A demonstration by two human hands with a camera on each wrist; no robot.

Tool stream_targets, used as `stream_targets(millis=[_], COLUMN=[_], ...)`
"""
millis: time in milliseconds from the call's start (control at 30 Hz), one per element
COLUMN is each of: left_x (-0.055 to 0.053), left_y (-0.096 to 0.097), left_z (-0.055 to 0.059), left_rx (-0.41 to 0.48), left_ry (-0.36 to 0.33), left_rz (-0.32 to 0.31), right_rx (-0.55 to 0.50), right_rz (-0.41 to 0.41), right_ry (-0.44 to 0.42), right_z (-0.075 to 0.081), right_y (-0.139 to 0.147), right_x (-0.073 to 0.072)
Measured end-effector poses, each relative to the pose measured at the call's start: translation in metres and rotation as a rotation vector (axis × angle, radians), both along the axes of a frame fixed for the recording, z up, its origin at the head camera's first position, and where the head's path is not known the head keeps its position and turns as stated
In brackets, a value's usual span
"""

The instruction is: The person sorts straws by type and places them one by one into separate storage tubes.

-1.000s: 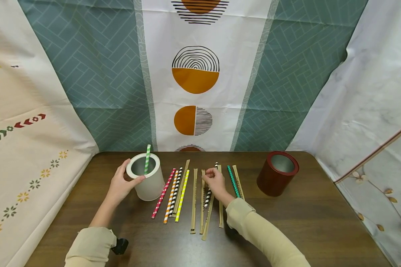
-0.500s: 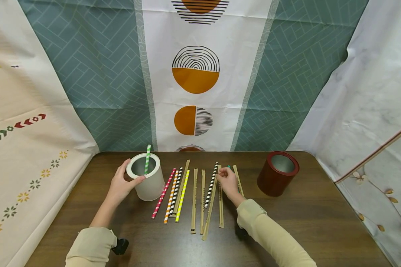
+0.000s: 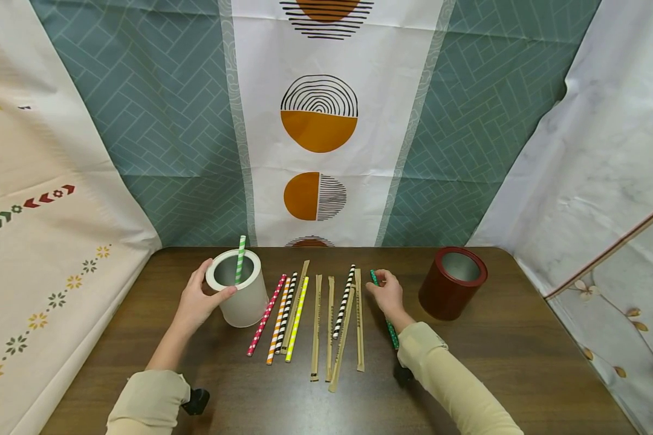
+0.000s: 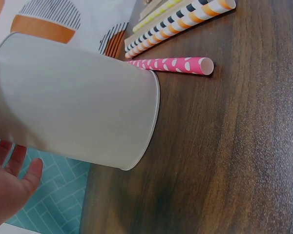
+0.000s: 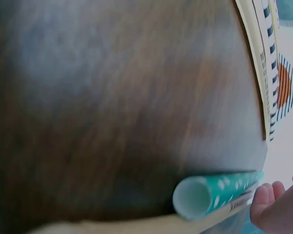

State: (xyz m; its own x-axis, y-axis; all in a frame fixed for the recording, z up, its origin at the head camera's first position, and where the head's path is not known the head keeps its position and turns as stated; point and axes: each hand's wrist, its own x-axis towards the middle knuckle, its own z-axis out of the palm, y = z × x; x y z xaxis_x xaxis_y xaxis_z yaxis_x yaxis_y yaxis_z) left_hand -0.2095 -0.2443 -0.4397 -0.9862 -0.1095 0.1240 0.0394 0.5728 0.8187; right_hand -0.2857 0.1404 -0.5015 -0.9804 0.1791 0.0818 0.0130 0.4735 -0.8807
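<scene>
At the left, my left hand (image 3: 197, 302) holds a white can (image 3: 245, 302) by its rim and side, thumb in front and fingers round the far left. A green-striped straw (image 3: 240, 260) stands in the can. My right hand (image 3: 388, 295) hovers over a teal dotted straw (image 3: 393, 335) on the table. In the right wrist view its loosely bent fingertips are beside the far end of the teal straw (image 5: 229, 189), with nothing visible between them. A paper-wrapped straw (image 5: 161, 225) lies alongside; in the head view the hand hides it.
Pink dotted (image 3: 266, 315), orange-striped (image 3: 279, 320), black-striped (image 3: 344, 302) and yellow (image 3: 297, 320) straws lie between the hands, among several paper-wrapped straws (image 3: 316, 329). A dark red can (image 3: 441, 296) stands to the right. A patterned cloth (image 3: 318, 205) hangs behind the table.
My right hand has moved rightward from the black-striped straw, past the wrapped ones, to the teal straw. My left hand and the white can have stayed put.
</scene>
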Motion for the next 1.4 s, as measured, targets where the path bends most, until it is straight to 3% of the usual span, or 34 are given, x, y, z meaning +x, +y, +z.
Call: stream_targets(millis=[233,933,1400], left_x=[0.000,-0.002,0.000], left_y=[0.000,-0.001,0.000], left_z=[-0.001,0.000,0.001], left_rx=[-0.004,-0.015,-0.001], left_ry=[0.000,0.005,0.013], left_rz=[0.000,0.003,-0.002], right_rx=[0.033,0.405,0.340], right_rz=[0.046,0.221,0.235], right_ry=[-0.044,-0.146,-0.217], right_z=[-0.001,0.009,0.005], right_y=[0.007,0.006,-0.009], right_x=[0.000,-0.010,-0.013])
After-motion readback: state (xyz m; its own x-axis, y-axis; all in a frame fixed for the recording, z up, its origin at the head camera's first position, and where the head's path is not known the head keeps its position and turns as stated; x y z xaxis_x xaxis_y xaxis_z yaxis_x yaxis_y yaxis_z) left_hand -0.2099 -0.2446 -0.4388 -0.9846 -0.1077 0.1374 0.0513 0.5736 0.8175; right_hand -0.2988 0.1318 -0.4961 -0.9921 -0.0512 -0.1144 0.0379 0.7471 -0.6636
